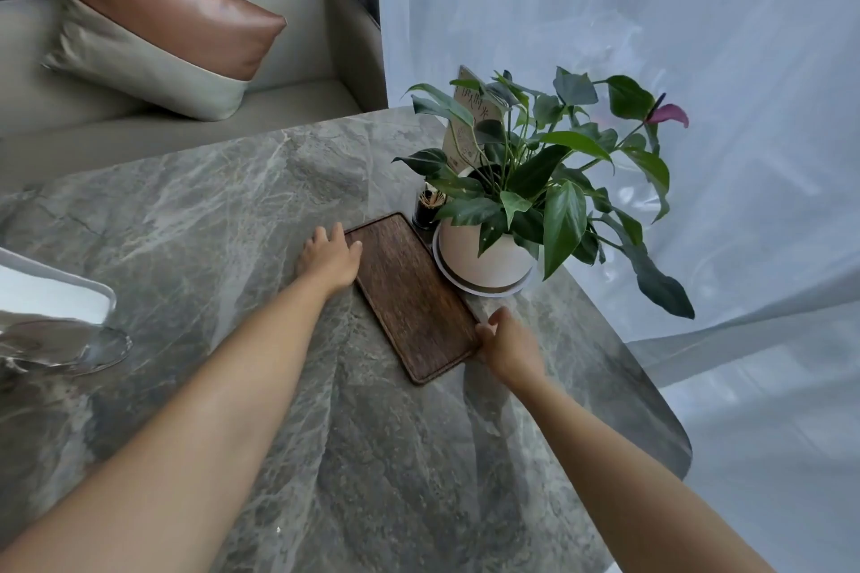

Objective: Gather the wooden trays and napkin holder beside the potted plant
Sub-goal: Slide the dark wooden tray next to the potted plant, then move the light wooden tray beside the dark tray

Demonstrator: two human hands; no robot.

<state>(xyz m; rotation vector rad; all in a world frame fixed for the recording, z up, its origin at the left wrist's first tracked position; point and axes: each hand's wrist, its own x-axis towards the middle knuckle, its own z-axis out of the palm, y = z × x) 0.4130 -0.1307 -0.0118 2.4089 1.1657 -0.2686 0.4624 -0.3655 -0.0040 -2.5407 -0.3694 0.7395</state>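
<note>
A dark wooden tray (409, 293) lies flat on the grey marble table (209, 219), its long side against the saucer of the potted plant (484, 256). My left hand (328, 261) rests at the tray's far left corner, fingers spread against its edge. At the near right corner, my right hand (509, 342) has its fingers curled on the rim. A silver napkin holder (51, 293) with white napkins stands at the table's left edge, partly cut off by the frame.
A small dark toothpick jar (427, 209) stands just behind the tray beside the pot. A grey sofa with a brown and grey cushion (163, 37) lies beyond the table. A sheer white curtain (698, 37) hangs on the right, near the table's rounded edge.
</note>
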